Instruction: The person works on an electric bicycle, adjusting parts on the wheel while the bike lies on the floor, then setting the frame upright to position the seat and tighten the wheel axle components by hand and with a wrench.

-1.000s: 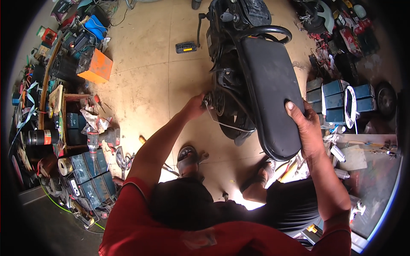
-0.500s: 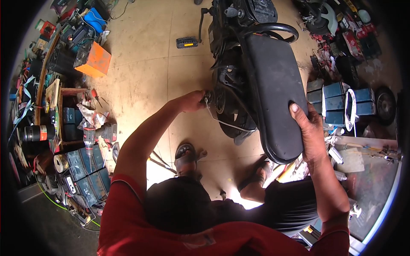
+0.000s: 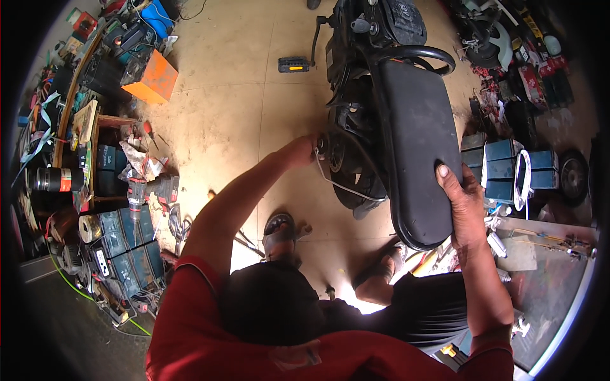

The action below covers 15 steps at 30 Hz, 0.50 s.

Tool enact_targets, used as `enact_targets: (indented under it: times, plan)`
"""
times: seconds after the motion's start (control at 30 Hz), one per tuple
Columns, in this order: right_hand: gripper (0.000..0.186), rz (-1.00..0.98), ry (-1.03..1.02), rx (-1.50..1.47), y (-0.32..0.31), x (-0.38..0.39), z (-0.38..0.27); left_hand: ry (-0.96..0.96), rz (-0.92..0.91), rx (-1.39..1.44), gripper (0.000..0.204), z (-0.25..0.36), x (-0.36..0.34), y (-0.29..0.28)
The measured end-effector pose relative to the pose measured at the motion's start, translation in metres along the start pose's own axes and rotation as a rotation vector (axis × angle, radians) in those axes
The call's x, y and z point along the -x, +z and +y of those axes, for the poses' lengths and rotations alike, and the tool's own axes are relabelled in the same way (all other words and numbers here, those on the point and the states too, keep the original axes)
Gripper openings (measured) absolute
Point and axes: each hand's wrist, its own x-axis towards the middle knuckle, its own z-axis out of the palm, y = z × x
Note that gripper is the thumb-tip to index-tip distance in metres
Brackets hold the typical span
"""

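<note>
A two-wheeler with a long black seat [image 3: 422,146] stands in front of me. My right hand [image 3: 462,203] grips the right edge of the seat near its rear end, thumb on top and fingers over the side. My left hand [image 3: 304,151] is closed at the left side of the rear wheel [image 3: 346,168], by the hub; what its fingers hold is hidden. A thin bent metal rod [image 3: 333,181] runs from beside that hand toward the back of the wheel. The black grab rail [image 3: 438,56] curves at the seat's far end.
A pedal [image 3: 293,65] sticks out on the left. Leftward lie an orange box [image 3: 152,77], a red-black cordless drill [image 3: 136,193] and several blue-grey batteries [image 3: 130,247]. More batteries [image 3: 501,159] and a small wheel [image 3: 573,168] are at right. My sandalled feet [image 3: 279,235] flank the rear end.
The whole view has shifted slightly, so the vehicle and floor items appear a little further right. Both hands keep their places on the wheel side and the seat.
</note>
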Motion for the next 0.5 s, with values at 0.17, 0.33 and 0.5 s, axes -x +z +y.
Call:
enact_targets:
  times: [0.17, 0.33, 0.5]
  plan:
    - [0.063, 0.002, 0.016, -0.015, -0.001, 0.001, 0.002, -0.011, 0.025, 0.018, 0.062, 0.003, 0.001, 0.001]
    - [0.066, 0.015, 0.018, -0.036, -0.008, 0.000, 0.008, -0.031, 0.001, 0.043, 0.063, 0.011, -0.001, 0.004]
    - [0.069, 0.021, 0.029, -0.014, -0.013, -0.002, 0.006, -0.052, 0.069, 0.024, 0.064, 0.024, 0.005, -0.001]
